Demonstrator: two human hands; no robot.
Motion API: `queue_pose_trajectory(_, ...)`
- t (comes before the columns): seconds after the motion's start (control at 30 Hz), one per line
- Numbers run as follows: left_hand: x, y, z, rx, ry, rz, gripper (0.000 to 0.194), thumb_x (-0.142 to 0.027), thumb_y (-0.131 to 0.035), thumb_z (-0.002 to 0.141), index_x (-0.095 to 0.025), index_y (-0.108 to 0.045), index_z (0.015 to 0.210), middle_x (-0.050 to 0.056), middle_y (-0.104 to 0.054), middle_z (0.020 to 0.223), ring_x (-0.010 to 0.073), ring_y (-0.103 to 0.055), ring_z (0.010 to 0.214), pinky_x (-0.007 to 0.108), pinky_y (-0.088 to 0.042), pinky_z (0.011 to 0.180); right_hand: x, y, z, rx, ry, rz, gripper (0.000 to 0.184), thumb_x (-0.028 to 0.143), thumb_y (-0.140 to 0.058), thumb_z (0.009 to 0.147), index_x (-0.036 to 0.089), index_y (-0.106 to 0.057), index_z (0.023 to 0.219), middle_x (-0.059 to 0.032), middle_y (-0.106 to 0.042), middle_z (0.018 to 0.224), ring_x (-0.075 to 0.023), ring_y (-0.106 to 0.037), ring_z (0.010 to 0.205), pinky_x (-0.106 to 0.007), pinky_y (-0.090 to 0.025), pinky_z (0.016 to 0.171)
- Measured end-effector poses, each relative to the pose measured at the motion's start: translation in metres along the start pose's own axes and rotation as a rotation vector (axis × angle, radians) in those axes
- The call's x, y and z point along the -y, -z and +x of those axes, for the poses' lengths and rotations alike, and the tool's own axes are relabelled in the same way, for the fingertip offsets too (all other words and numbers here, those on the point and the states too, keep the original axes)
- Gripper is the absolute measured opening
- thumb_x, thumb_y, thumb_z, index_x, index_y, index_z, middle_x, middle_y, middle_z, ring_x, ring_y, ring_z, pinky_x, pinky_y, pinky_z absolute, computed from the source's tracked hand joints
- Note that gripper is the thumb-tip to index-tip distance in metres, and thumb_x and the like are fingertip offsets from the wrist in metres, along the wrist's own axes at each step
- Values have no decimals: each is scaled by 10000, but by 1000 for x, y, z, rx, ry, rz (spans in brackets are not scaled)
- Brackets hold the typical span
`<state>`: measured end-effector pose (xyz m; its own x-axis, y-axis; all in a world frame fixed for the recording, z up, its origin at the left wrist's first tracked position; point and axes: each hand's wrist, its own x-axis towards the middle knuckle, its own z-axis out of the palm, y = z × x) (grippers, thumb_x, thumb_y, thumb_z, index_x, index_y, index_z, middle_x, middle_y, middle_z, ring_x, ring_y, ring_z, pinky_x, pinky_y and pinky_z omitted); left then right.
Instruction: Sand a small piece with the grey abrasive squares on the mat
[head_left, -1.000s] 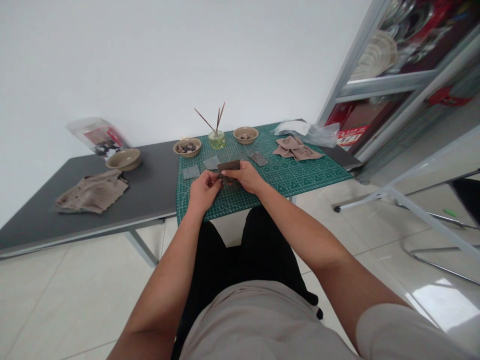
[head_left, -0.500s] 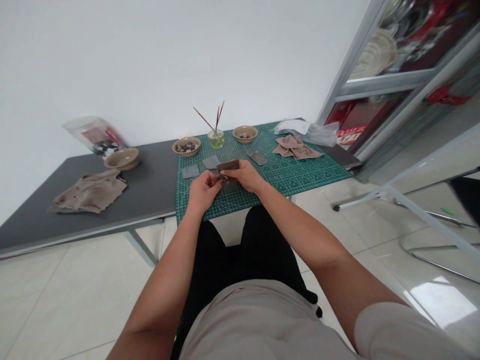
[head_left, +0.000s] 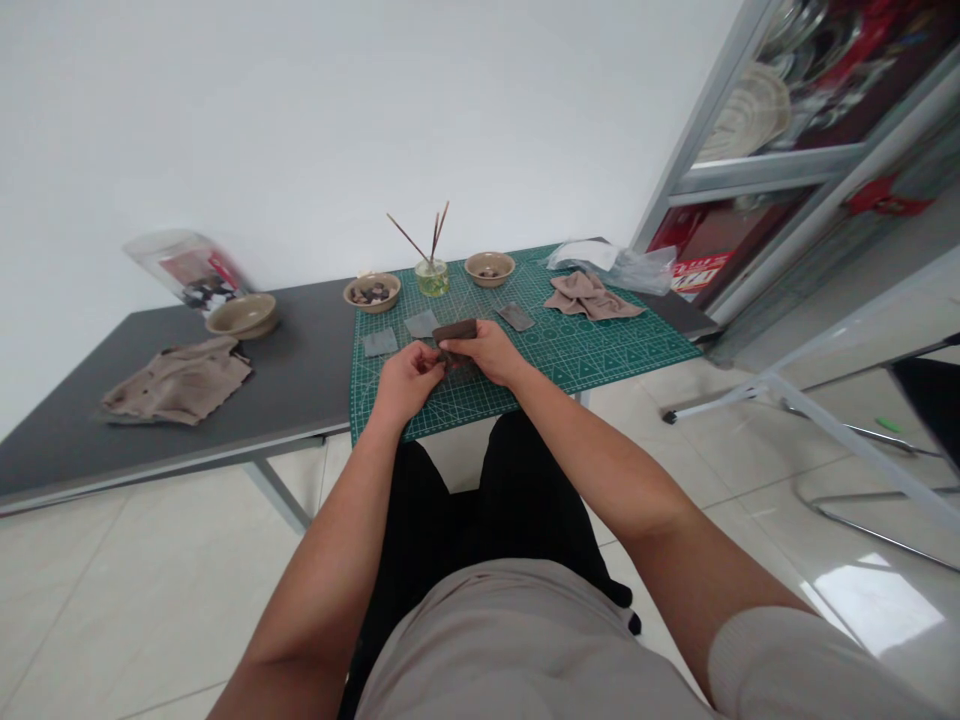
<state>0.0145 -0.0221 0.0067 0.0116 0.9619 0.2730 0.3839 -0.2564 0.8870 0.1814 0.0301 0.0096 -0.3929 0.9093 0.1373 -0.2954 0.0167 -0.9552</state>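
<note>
My right hand [head_left: 491, 350] grips a dark brown flat piece [head_left: 455, 329], fingers behind it and thumb in front. It could be a folded sheet or a thin block; I cannot tell. My left hand [head_left: 409, 378] is closed in a pinch at its lower left edge, and whatever lies between those fingertips is too small and hidden to name. Both hands are over the green cutting mat [head_left: 592, 355]. Just beyond them lie two thin grey sheets, the left one [head_left: 380, 342] and the middle one [head_left: 421, 323], with a darker grey sheet [head_left: 516, 316] to the right.
Along the back stand a bowl [head_left: 373, 292] of dark and tan pieces, a reed diffuser [head_left: 432, 277] and a bowl [head_left: 490, 268] with fewer pieces. Brown cloths lie right [head_left: 589, 297] and left [head_left: 184, 380]. A third bowl [head_left: 244, 316] and plastic bag [head_left: 611, 262] are near the edges.
Both hands stay nearly in place around the brown piece, with only a slight shift of the left fingertips. The view has moved a little.
</note>
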Motion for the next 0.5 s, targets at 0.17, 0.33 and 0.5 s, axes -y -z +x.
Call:
queue_pose_trajectory(0.17,0,0,0,-63,27,-36,134,-275,-676,732,-203,-600,815,-16,-672,673,143,-620,614,254,-445,587,0,1,2,53,-20,62,408,346,-894,552,143,-738,869,-15,-734,789,-145,-655,711,-289,-549,695)
queue_pose_trajectory(0.33,-4,2,2,-28,53,-111,152,-290,-675,726,-194,-585,803,-9,-677,645,151,-630,601,259,-446,585,0,3,1,54,-10,41,366,314,-899,545,144,-712,811,7,-706,744,-128,-632,684,-279,-526,699)
queue_pose_trajectory(0.5,-4,3,3,11,24,-58,119,-260,-670,711,-195,-582,759,-12,-679,655,144,-623,609,255,-442,590,1,1,0,-5,20,5,352,320,-895,551,151,-698,790,26,-684,707,-112,-604,648,-257,-505,664)
